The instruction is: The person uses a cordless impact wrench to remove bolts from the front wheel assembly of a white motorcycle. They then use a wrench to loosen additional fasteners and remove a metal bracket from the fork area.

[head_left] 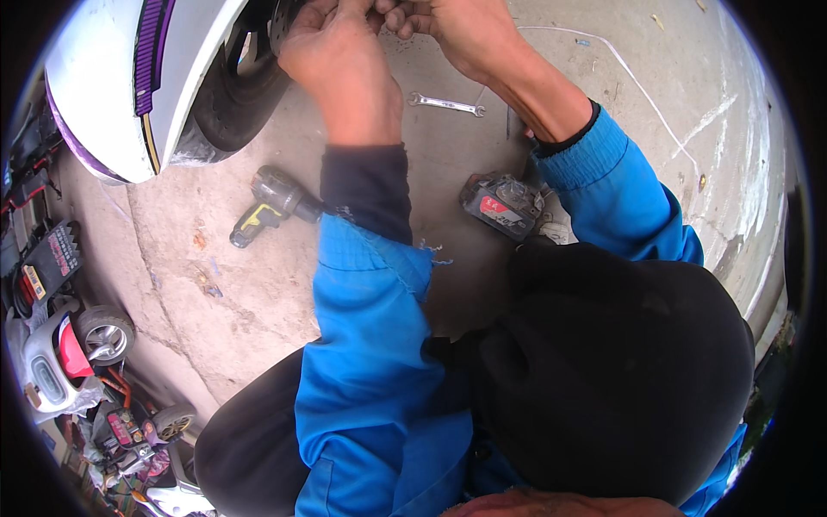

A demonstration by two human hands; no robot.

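At the top edge, my left hand (343,73) is beside the brake disc (282,21) of a wheel with a black tyre (231,112). Its fingers are closed in a pinch, and what they hold is partly cut off and cannot be made out. Close by on the right is my right hand (461,33), its fingers curled together and their tips near the left ones. Anything between them is too small or hidden to name. Below the hands, a double open-ended wrench (447,104) lies on the concrete floor. A white body panel (191,52) with a purple stripe covers part of the wheel.
A black and yellow cordless power tool (274,205) lies left of my left forearm. Near my knee is a dark battery pack (502,207) with a red label. A thin white cord (633,73) curves across the floor. Toy-like vehicles (105,336) and boxes crowd the left edge.
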